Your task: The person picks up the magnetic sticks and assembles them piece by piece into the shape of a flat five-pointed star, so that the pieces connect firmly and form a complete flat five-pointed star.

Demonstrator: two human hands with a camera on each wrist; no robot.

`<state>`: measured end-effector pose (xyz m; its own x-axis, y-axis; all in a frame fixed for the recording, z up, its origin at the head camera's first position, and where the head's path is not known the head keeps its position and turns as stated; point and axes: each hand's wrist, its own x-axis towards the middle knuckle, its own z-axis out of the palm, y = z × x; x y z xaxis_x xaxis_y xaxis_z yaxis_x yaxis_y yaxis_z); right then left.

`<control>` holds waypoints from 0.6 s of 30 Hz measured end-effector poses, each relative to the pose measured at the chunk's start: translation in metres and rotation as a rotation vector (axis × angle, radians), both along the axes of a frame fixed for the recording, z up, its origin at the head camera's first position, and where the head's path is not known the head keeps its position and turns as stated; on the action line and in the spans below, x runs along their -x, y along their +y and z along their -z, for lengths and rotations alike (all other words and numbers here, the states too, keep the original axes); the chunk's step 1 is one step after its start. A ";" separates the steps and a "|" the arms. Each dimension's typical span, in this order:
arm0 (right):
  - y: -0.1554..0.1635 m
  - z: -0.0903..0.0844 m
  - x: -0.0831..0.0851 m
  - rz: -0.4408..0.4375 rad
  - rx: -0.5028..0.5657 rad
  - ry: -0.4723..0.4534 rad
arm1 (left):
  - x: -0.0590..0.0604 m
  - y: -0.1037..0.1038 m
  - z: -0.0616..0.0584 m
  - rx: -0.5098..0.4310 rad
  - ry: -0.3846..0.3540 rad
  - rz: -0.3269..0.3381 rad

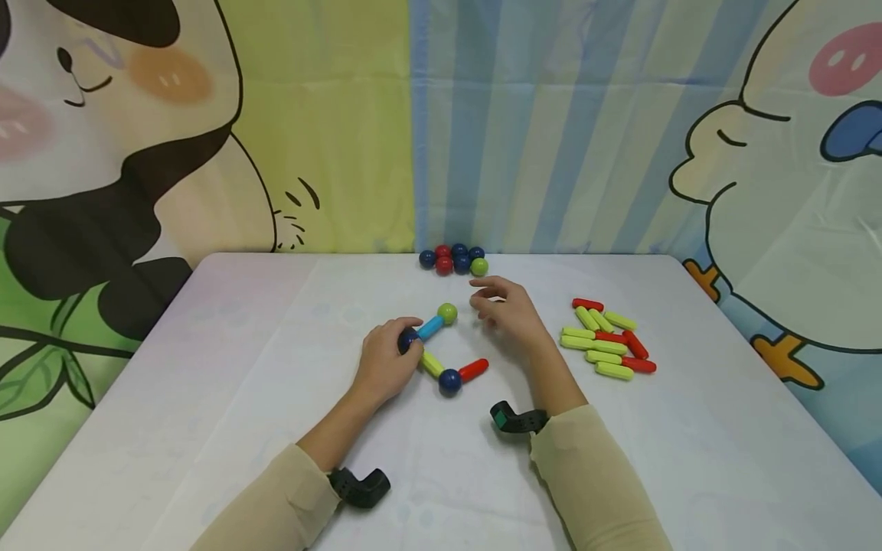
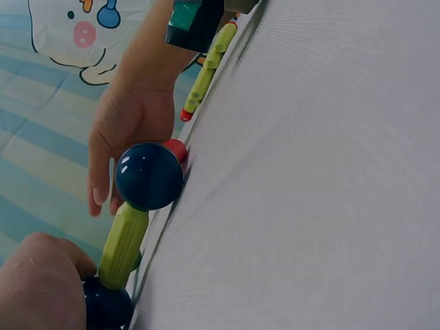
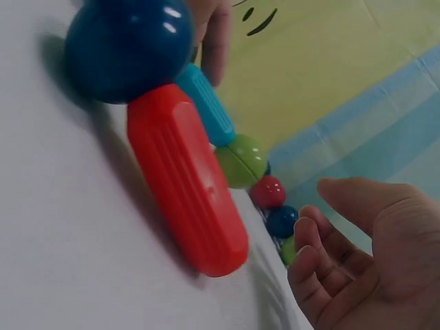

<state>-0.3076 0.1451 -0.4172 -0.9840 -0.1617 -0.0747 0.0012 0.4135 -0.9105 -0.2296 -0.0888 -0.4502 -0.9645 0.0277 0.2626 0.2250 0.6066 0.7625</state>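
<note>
A chain of magnetic pieces lies mid-table: a green ball (image 1: pixel 447 312), a light blue stick (image 1: pixel 430 327), a dark blue ball (image 1: pixel 409 340), a yellow-green stick (image 1: pixel 432 363), a second dark blue ball (image 1: pixel 449 380) and a red stick (image 1: pixel 473 370). My left hand (image 1: pixel 394 342) grips the first dark blue ball at the chain's bend. My right hand (image 1: pixel 486 303) hovers just right of the green ball, fingers loosely curled, holding nothing. The right wrist view shows the red stick (image 3: pixel 185 175) close up, joined to the second dark blue ball (image 3: pixel 127 45).
Several loose balls (image 1: pixel 452 260), dark blue, red and green, cluster at the table's far edge. A heap of yellow-green and red sticks (image 1: pixel 606 348) lies to the right. The white table (image 1: pixel 241 344) ends against a cartoon-printed cloth backdrop.
</note>
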 end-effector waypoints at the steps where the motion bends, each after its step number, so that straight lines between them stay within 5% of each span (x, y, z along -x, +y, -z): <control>1: 0.003 -0.002 0.000 0.012 0.003 0.007 | 0.000 0.000 0.000 0.000 0.006 -0.001; 18: 0.061 -0.033 -0.006 0.222 -0.249 0.185 | 0.001 -0.001 -0.001 -0.022 -0.023 -0.030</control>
<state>-0.3013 0.2060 -0.3843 -0.9935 0.0580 0.0974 -0.0393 0.6301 -0.7755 -0.2307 -0.0898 -0.4488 -0.9705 -0.0074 0.2411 0.1894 0.5958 0.7805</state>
